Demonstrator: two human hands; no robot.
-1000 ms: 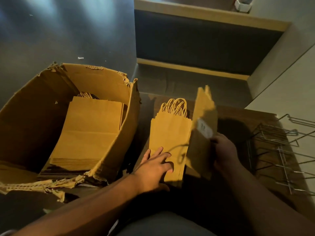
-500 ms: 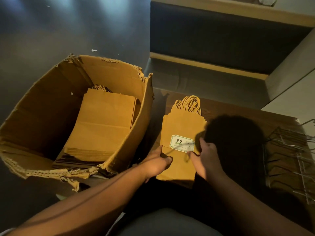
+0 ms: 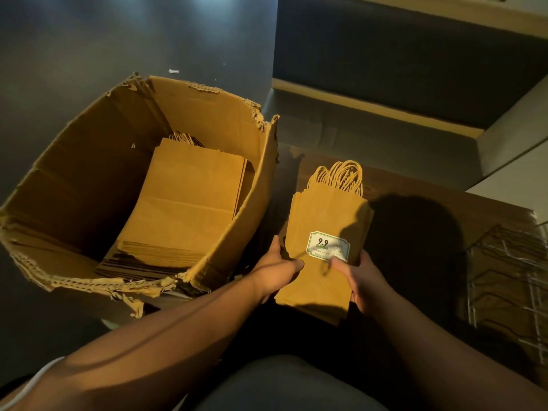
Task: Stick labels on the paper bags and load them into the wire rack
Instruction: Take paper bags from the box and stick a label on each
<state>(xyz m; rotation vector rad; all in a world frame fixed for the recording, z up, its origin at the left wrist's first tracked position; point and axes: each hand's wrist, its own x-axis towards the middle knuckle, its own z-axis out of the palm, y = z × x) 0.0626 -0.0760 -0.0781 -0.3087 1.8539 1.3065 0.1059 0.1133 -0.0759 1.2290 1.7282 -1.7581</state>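
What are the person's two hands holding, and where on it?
The stack of paper bags: left hand on its lower left edge, right hand on its lower right edge.

A torn, open cardboard box (image 3: 89, 209) stands on the dark floor (image 3: 89, 54). Right of the box lies the dark wooden worktop (image 3: 415, 232); beyond the box's far right corner runs a wood-trimmed step (image 3: 370, 106).

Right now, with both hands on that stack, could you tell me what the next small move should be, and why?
Probably lift the top bag toward the wire rack at the right: its label is already stuck on, and the left hand and right hand hold the stack's edges.
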